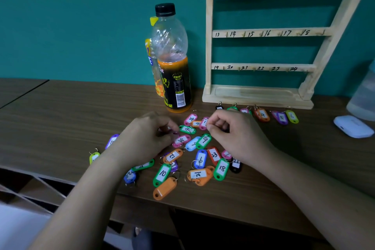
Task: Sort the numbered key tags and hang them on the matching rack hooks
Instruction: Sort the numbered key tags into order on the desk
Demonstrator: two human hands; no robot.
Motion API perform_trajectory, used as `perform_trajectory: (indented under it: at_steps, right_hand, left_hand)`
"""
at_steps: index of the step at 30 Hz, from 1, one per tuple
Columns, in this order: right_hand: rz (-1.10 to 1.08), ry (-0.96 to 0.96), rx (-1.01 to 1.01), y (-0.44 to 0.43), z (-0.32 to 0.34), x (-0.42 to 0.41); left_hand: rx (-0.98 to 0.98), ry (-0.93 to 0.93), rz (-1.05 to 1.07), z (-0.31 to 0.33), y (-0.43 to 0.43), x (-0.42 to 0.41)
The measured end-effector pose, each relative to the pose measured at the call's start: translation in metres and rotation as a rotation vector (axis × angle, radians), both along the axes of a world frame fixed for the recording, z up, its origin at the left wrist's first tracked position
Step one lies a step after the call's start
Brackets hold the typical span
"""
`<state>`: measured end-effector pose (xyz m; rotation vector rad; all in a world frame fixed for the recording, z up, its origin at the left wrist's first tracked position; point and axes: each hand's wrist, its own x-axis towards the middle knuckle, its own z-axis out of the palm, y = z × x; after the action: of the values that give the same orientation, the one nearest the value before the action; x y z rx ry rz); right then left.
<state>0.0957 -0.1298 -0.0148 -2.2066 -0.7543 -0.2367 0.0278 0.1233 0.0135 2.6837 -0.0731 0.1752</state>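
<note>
A wooden rack (261,32) with numbered hooks, none bearing a tag, leans against the teal wall at the right. Several coloured numbered key tags lie scattered on the brown desk, among them a green tag 10 (162,174), a green tag 18 (221,169) and an orange tag 21 (199,174). A row of tags (263,115) lies along the rack's base. My left hand (146,136) hovers over the pile's left side with curled fingers pinching something small and pink. My right hand (233,136) pinches the end of a pink tag (204,123).
A half-full bottle of orange drink (172,63) stands left of the rack, with a yellow pouch behind it. A white earbud case (353,127) and a translucent container (363,95) sit at the desk's right edge. Open shelves lie below at the left.
</note>
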Motion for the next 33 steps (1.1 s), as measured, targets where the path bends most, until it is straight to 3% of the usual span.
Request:
perform_trajectory:
  at_steps: [8, 19, 26, 33]
  right_hand:
    - [0.185, -0.052, -0.138, 0.001, -0.006, 0.003]
    - [0.116, -0.005, -0.057, -0.002, -0.004, 0.006]
    - [0.109, -0.009, -0.043, -0.001, -0.004, 0.004]
    - [0.107, -0.007, -0.045, 0.000, -0.002, 0.003]
  left_hand:
    - [0.034, 0.003, 0.030, -0.002, 0.003, 0.000]
    - [0.079, -0.046, 0.126, -0.007, 0.008, 0.006]
    - [0.008, 0.106, -0.006, 0.001, 0.016, -0.004]
    - [0.026, 0.044, -0.038, 0.000, 0.005, -0.001]
